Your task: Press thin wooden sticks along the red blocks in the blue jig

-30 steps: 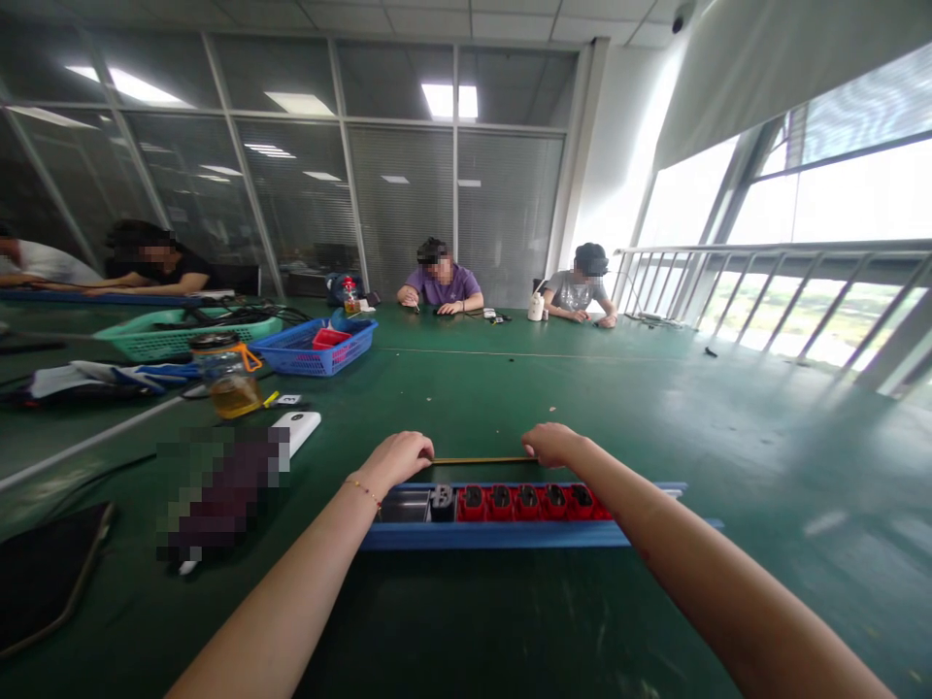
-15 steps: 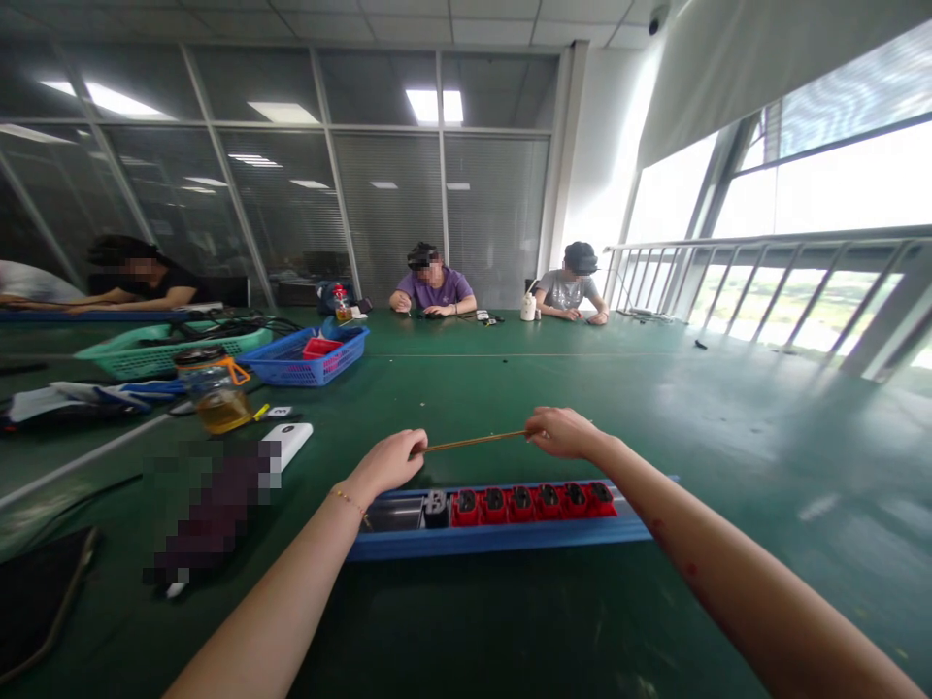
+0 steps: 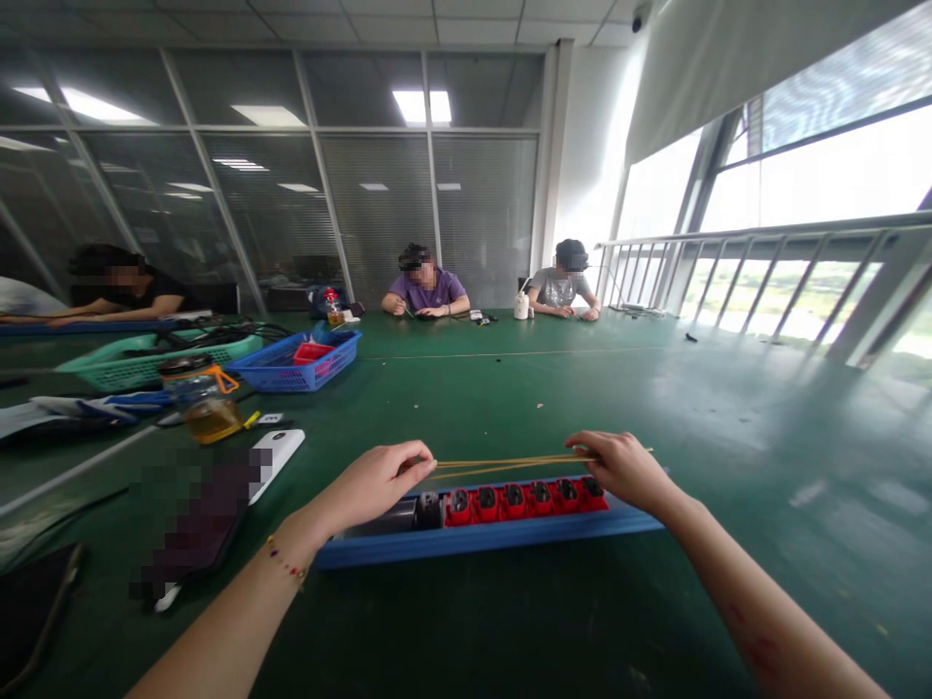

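My left hand (image 3: pixel 379 482) pinches the left end of some thin yellow-brown strands (image 3: pixel 510 463). At their right part, the fingers of my right hand (image 3: pixel 624 466) are closed on them, and a tip sticks out beyond that hand. Between my hands the strands run nearly straight and slightly apart. Whether they are sticks, wires or a stretched band, I cannot tell. Just below lies a long blue channel (image 3: pixel 502 537). Several red blocks (image 3: pixel 515 503) with black tops sit in a row inside it, beside a black piece (image 3: pixel 427 511) at their left.
To the left are a phone (image 3: pixel 50 602), a white device (image 3: pixel 281 456), a lidded jar (image 3: pixel 208 413) and blue (image 3: pixel 320 374) and green (image 3: pixel 109 367) baskets. Across the green table sit people with head-worn gear, one in a purple shirt (image 3: pixel 448 288).
Both hands have come lower, and my right hand has shifted right, widening the gap between them. The strands, which looked like one line, now show apart. The view has turned slightly.
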